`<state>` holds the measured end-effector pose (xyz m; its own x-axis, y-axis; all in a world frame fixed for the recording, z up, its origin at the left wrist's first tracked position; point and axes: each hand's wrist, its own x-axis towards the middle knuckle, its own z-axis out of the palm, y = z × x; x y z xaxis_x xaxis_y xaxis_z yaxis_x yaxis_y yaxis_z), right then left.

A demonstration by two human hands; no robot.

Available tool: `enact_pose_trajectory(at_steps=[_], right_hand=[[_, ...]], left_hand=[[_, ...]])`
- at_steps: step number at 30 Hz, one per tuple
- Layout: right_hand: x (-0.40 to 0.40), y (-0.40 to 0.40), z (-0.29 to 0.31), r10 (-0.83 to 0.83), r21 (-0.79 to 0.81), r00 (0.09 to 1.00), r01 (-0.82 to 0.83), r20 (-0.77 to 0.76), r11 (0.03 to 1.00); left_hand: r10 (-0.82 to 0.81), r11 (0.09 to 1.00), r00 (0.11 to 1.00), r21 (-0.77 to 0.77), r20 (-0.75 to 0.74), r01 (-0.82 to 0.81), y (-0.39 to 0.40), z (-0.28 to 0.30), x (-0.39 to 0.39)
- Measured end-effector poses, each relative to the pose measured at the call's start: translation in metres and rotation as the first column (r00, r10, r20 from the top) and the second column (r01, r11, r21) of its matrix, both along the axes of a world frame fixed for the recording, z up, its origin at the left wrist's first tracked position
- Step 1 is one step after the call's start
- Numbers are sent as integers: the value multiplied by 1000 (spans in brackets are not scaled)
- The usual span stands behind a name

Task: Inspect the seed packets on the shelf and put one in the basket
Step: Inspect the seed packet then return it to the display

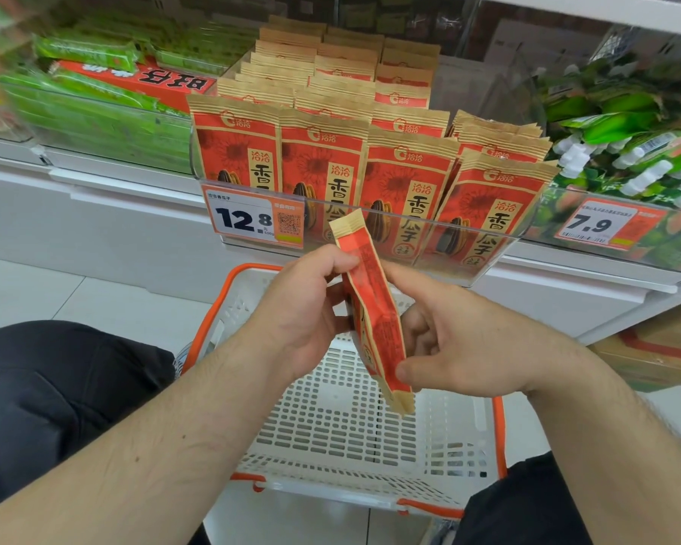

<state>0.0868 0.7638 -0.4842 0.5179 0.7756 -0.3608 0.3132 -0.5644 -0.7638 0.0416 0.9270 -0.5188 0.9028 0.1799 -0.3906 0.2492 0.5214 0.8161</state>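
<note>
Sunflower seed packet (374, 308): red-and-kraft paper pouch, seen edge-on, held above white shopping basket (370, 434); left hand (303, 308) grips its upper half, right hand (460, 340) pinches near the bottom seal. Probably light, crinkly, pliable; contents shift, so best held mid-body or by the flat sealed ends.

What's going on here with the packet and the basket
A person holds one red sunflower seed packet edge-on in both hands, left hand and right hand, turning it over above a white basket with orange trim. More of the same packets stand in the clear shelf bin behind a 12.8 price tag. Nothing shows in the basket yet.
</note>
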Motion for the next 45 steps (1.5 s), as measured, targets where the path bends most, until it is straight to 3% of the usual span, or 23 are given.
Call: enact_pose_trajectory(at_steps=[4,9,15,21,25,29,32,40,45], right_hand=[[4,1,-5,-167,-2,983,168,80,986],[0,6,-14,-204,162,949,246,-240,956],[-9,18,-19,-315,149,949,309,16,939],[-17,25,-18,-356,-10,900,370,251,929],[-9,19,-18,-456,98,879,446,139,890],[4,16,-16,-632,278,769,631,-96,725],[8,14,-15,-674,321,726,676,-137,663],[10,11,-15,-643,378,752,642,-142,667],[12,4,-11,-524,246,840,543,-142,803]], left_hand=[[-18,989,1000,-145,17,20,0,2,-1],[-73,985,996,-156,43,79,1,3,-3],[2,999,993,42,116,-7,1,0,-6],[116,963,980,221,163,-151,-2,1,-9],[141,957,977,230,158,-175,2,2,-9],[104,971,984,200,147,-132,3,4,-9],[79,974,987,199,136,-106,2,6,-9],[62,966,991,243,118,-90,1,7,-10],[111,974,988,185,105,-129,3,9,-9]])
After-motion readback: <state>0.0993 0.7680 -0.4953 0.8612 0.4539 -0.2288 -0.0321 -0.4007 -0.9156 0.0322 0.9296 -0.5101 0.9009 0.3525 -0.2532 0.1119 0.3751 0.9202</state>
